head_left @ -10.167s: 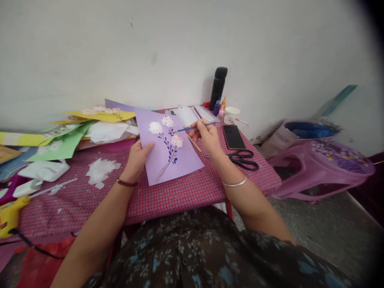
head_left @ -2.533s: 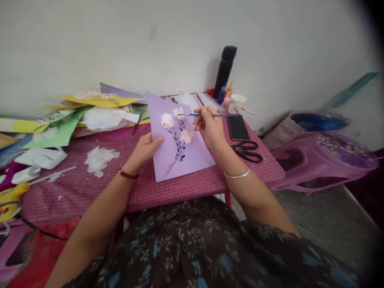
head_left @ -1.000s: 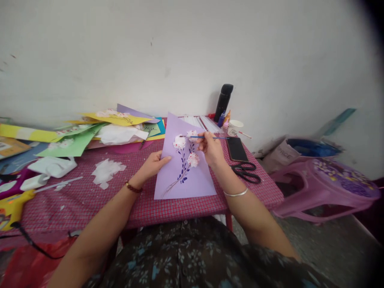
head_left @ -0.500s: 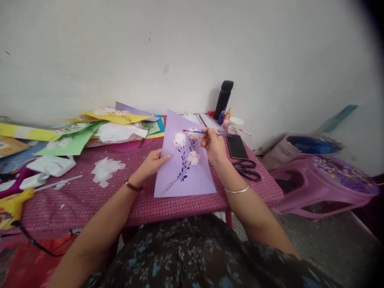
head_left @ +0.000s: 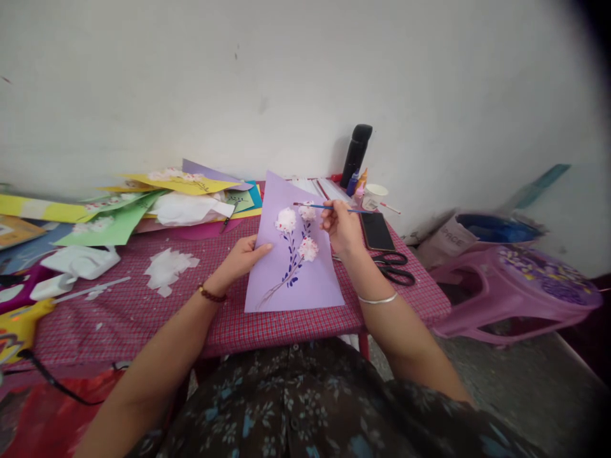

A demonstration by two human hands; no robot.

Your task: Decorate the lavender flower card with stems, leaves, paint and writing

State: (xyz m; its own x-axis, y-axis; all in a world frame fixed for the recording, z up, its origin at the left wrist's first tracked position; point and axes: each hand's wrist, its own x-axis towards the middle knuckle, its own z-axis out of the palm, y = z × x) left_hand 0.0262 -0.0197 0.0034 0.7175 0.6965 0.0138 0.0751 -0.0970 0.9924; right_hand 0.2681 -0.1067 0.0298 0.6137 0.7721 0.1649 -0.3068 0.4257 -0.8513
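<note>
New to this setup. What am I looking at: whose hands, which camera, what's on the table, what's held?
No robot here: a person works bare-handed. Every picture comes from one camera worn on the head, looking forward and down. The left hand holds a purple sheet bearing three white flowers; the right hand holds a blue paintbrush over it. On the checked tablecloth are black scissors, a phone, white scraps and a black flask.
</note>
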